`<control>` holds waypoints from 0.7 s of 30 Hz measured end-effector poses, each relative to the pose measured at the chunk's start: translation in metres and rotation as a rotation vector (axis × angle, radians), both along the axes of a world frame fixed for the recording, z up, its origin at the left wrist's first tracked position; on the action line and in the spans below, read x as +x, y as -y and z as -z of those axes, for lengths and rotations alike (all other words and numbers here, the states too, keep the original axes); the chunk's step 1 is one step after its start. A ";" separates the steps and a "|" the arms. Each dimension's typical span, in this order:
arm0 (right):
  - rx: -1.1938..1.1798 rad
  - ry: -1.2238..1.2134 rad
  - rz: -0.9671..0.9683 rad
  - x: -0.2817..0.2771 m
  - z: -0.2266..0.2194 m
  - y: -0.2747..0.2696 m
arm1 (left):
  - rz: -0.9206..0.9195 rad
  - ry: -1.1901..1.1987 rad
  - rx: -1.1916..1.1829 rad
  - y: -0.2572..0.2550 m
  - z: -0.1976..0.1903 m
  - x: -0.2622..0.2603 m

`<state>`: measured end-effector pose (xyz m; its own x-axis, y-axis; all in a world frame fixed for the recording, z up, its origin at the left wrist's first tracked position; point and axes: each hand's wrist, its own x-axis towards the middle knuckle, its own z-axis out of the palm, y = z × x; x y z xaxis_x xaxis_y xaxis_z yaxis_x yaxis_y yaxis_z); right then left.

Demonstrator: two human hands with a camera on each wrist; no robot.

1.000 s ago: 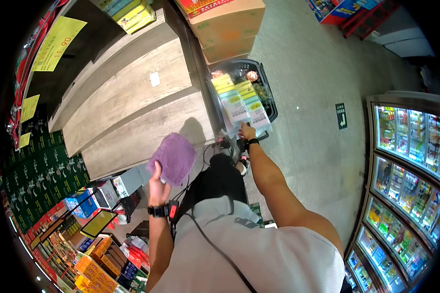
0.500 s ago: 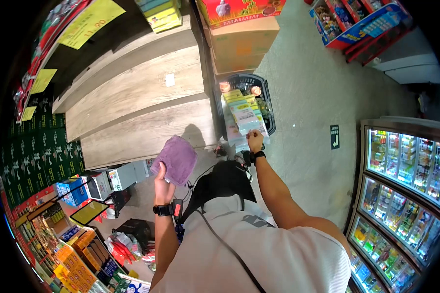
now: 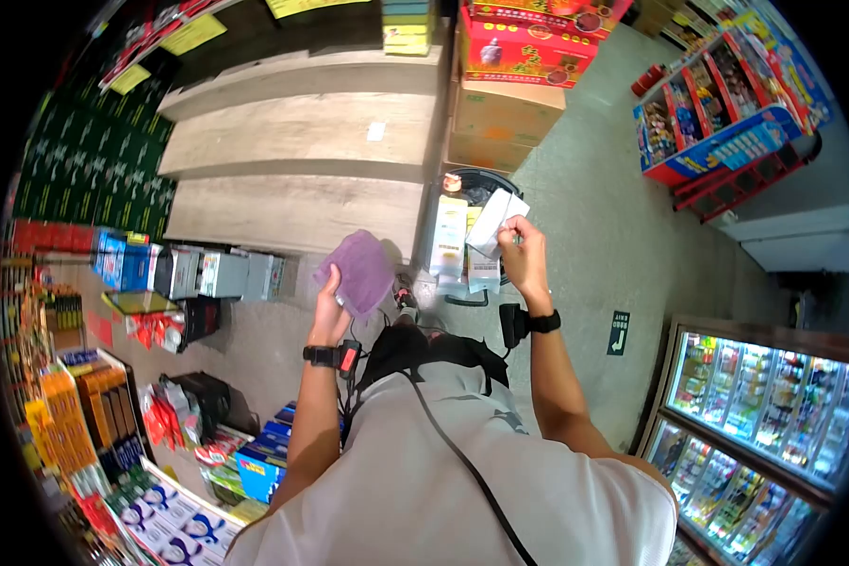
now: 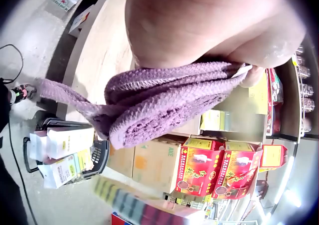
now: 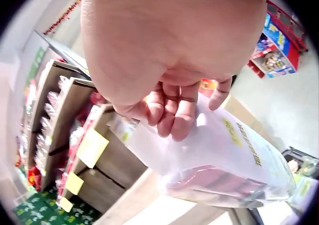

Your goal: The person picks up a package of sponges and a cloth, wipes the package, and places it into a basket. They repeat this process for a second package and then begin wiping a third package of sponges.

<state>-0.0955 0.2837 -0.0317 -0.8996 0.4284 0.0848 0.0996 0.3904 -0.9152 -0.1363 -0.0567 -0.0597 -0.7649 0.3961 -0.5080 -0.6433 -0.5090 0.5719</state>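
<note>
My left hand grips a folded purple cloth in front of the lowest wooden shelf. Its looped piping and soft folds show close up in the left wrist view, where the cloth hangs below the palm. With curled fingers my right hand pinches the top of a white plastic-wrapped pack, tilted over the basket. Close by in the right wrist view, this pack shows printed lettering and clear, crinkled film. Similar white-and-yellow packs lie in the black basket on the floor.
Stepped wooden shelves stand ahead. Brown cartons topped by red boxes border the basket. A toy rack is at the far right, glass-door fridges nearer. Stacked green boxes stand left.
My right hand has risen from the basket and moved right, bringing up a white pack. The left hand still holds the purple cloth, and the head view has turned.
</note>
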 end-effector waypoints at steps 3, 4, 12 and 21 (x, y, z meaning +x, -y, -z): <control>0.245 -0.221 -0.206 0.017 -0.083 0.036 | -0.018 0.025 0.038 -0.007 0.030 0.014; 0.294 -0.270 -0.326 0.025 -0.111 0.052 | -0.024 0.042 0.050 -0.011 0.037 0.017; 0.668 -0.689 -1.088 0.088 -0.148 0.191 | -0.006 -0.138 0.169 -0.008 -0.004 0.052; 0.699 -0.907 -1.352 0.118 -0.139 0.239 | -0.277 -0.225 0.126 0.070 -0.031 0.121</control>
